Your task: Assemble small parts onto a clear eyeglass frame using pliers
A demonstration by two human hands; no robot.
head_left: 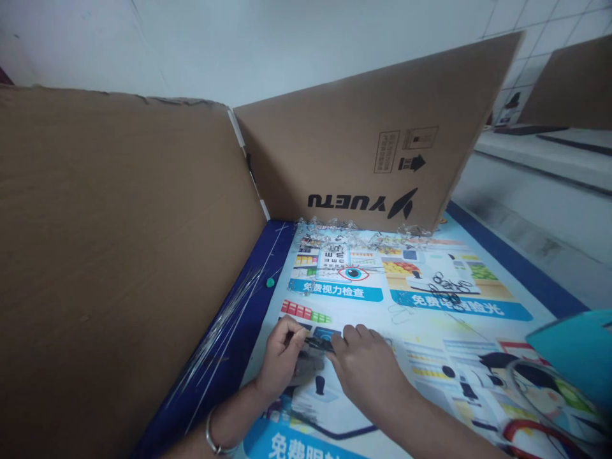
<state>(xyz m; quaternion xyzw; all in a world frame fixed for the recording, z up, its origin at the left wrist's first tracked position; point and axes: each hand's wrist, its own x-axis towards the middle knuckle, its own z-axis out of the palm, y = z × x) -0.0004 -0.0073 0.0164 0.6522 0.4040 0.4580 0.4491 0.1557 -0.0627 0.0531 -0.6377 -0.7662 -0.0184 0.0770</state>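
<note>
My left hand (pixel 282 350) is closed in a pinch above the printed sheet, thumb against fingers. What it pinches is too small to make out. My right hand (pixel 366 360) is wrapped around pliers (pixel 319 344), whose dark jaws point left and reach the left fingertips. The handles are hidden inside the right fist. Straight silvery wires (pixel 224 312) lie in a bundle on the blue strip to the left. Farther off, a small heap of dark bent wire pieces (pixel 447 288) rests on the sheet.
Cardboard panels (pixel 124 255) stand along the left and the back (pixel 373 140). Clear and silvery bent pieces (pixel 335 236) line the back panel's foot. A small green lump (pixel 270 282) sits by the wires. At right are a teal object (pixel 574 347) and a clear round rim (pixel 521 376).
</note>
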